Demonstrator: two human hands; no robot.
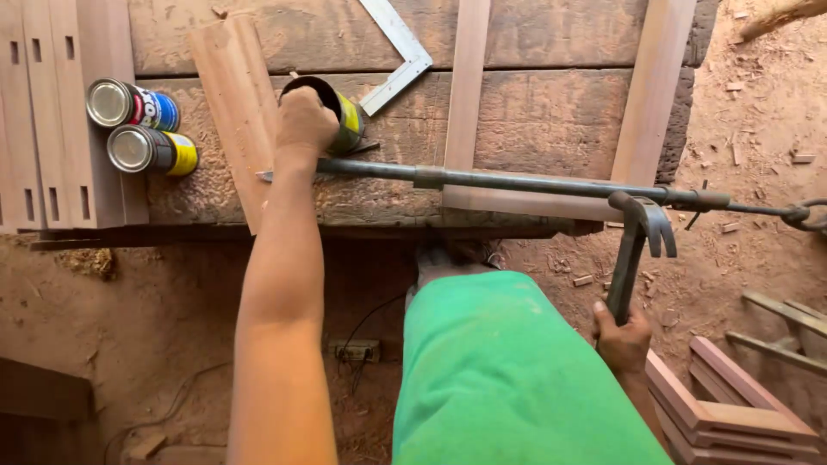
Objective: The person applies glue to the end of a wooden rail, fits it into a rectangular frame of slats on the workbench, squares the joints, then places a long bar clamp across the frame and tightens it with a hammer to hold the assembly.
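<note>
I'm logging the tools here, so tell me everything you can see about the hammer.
The hammer is a dark, worn metal claw hammer. The right hand grips the lower end of its handle. Its head sits up against the long metal bar clamp at the workbench edge, claw curving down to the right.

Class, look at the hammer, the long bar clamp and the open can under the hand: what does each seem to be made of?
Hammer: dark, dull metal throughout, claw head and handle alike, probably steel.
Long bar clamp: grey round bar, matt and worn, likely steel.
Open can: thin sheet metal with a yellow printed label; its inside looks dark.
</note>
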